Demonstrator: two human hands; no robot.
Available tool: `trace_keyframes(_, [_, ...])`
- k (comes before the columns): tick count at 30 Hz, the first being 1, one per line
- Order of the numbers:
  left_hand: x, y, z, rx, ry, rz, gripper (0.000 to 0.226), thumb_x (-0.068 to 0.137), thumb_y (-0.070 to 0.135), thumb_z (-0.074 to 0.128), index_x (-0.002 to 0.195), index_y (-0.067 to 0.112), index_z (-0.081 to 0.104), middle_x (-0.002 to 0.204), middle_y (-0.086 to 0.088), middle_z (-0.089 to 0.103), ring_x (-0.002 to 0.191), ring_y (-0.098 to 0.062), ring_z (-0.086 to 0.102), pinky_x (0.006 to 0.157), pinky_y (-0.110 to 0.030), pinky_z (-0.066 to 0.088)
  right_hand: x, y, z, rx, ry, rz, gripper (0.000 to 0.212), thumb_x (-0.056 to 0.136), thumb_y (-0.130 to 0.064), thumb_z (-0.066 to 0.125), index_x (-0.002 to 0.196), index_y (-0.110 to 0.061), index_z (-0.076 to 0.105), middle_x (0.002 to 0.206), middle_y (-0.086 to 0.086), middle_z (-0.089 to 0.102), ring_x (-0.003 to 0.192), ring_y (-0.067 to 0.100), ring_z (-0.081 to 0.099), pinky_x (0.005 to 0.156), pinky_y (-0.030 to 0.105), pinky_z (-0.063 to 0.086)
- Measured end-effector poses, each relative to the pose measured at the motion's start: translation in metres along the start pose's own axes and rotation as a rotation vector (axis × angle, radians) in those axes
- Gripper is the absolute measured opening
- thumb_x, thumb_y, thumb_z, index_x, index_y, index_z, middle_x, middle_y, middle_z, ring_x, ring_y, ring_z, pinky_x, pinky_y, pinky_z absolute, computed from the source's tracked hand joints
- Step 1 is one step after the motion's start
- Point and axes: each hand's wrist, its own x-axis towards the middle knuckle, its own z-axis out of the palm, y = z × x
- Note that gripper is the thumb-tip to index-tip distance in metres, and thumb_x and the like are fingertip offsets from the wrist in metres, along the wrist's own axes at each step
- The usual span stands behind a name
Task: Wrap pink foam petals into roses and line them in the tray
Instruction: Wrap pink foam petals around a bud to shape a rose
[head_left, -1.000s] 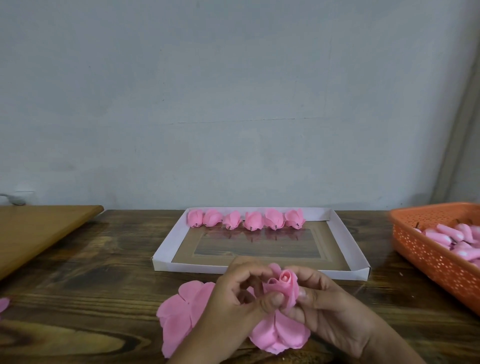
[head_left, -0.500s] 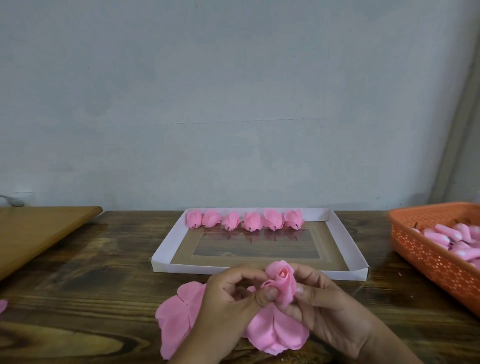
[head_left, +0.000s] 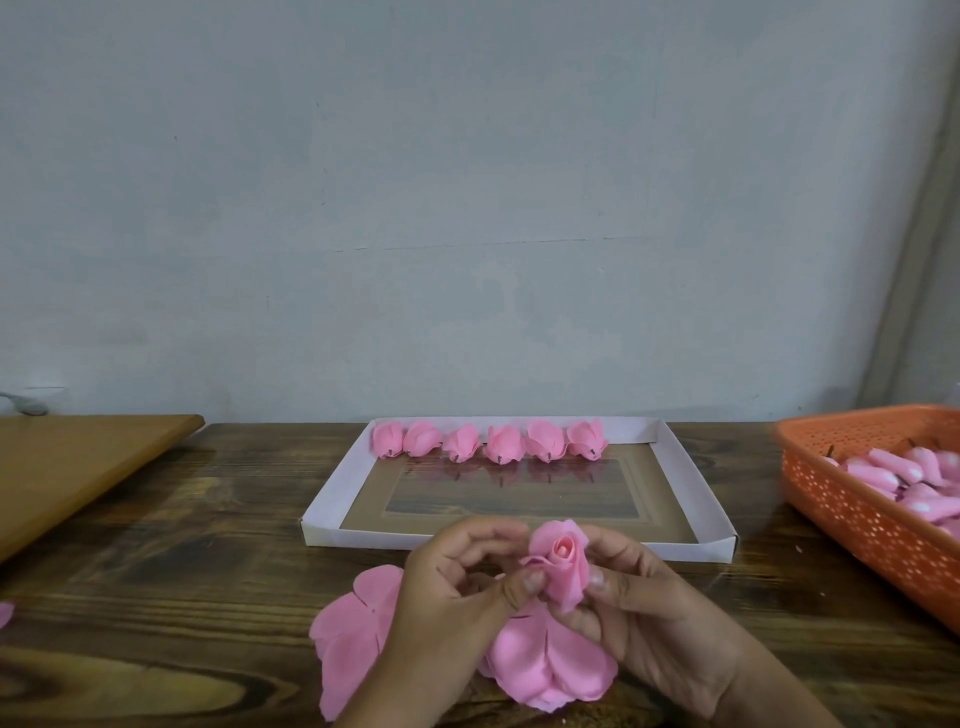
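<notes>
Both thumbs pinch a half-wrapped pink foam rose (head_left: 560, 564): left hand (head_left: 457, 587) curled around its left side, right hand (head_left: 649, 608) gripping from the right, loose petals (head_left: 550, 665) hanging below, just before the white tray (head_left: 332, 493) holding six finished roses (head_left: 491, 441).

Both hands meet at 6 o'clock over the counter (head_left: 156, 519): the left hand (head_left: 457, 587) and right hand (head_left: 644, 613) pinch a half-wrapped rose (head_left: 561, 564), loose petals (head_left: 550, 665) hanging beneath. At 12 o'clock, six roses (head_left: 491, 441) line the tray (head_left: 332, 499)'s far edge; an orange basket (head_left: 862, 525) sits at 3 o'clock.
</notes>
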Motion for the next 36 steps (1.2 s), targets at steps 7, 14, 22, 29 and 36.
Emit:
trace_keyframes(7, [-0.0015,0.0030,-0.0002,-0.039,-0.029,0.028,0.014,0.069,0.011,0.090,0.071,0.019,0.079,0.077,-0.009,0.076,0.071,-0.012,0.070,0.063,-0.019,0.054,-0.0008,0.0005,-0.0009,-0.020,0.000,0.018,0.041,0.085,-0.002,0.073,0.125,0.004,0.063,0.118,0.022,0.067,0.114,0.030,0.065,0.098,0.034,0.051])
trace_keyframes(14, [-0.0018,0.0047,-0.0010,-0.035,-0.022,0.064,0.006,0.072,0.021,0.081,0.077,0.023,0.078,0.083,-0.008,0.077,0.075,-0.011,0.071,0.068,-0.019,0.053,-0.0005,-0.0001,0.0013,-0.007,-0.035,0.011,0.033,0.093,-0.001,0.063,0.126,0.002,0.062,0.122,0.020,0.067,0.117,0.031,0.064,0.099,0.035,0.051])
trace_keyframes(22, [-0.0012,0.0028,-0.0033,-0.053,-0.011,0.075,0.016,0.066,0.037,0.080,0.076,0.025,0.079,0.080,-0.005,0.076,0.073,-0.009,0.070,0.066,-0.019,0.053,-0.0006,0.0022,0.0024,-0.020,-0.016,0.009,0.032,0.089,-0.004,0.069,0.121,-0.002,0.067,0.119,0.018,0.069,0.115,0.030,0.066,0.096,0.033,0.053])
trace_keyframes(29, [0.0001,0.0009,-0.0032,-0.044,0.000,0.061,0.015,0.069,0.040,0.077,0.078,0.029,0.078,0.081,-0.003,0.076,0.071,-0.008,0.067,0.064,-0.020,0.052,-0.0005,0.0016,0.0065,-0.022,-0.043,0.008,0.030,0.091,-0.004,0.067,0.121,-0.002,0.067,0.120,0.018,0.069,0.114,0.029,0.066,0.095,0.032,0.053])
trace_keyframes(36, [0.0000,0.0001,-0.0025,-0.017,0.028,0.042,0.014,0.073,0.019,0.077,0.079,0.031,0.079,0.084,-0.001,0.077,0.076,-0.006,0.071,0.065,-0.017,0.053,-0.0004,0.0028,0.0010,-0.044,-0.003,0.029,0.040,0.083,-0.008,0.078,0.120,0.000,0.067,0.121,0.020,0.068,0.110,0.027,0.067,0.096,0.033,0.055])
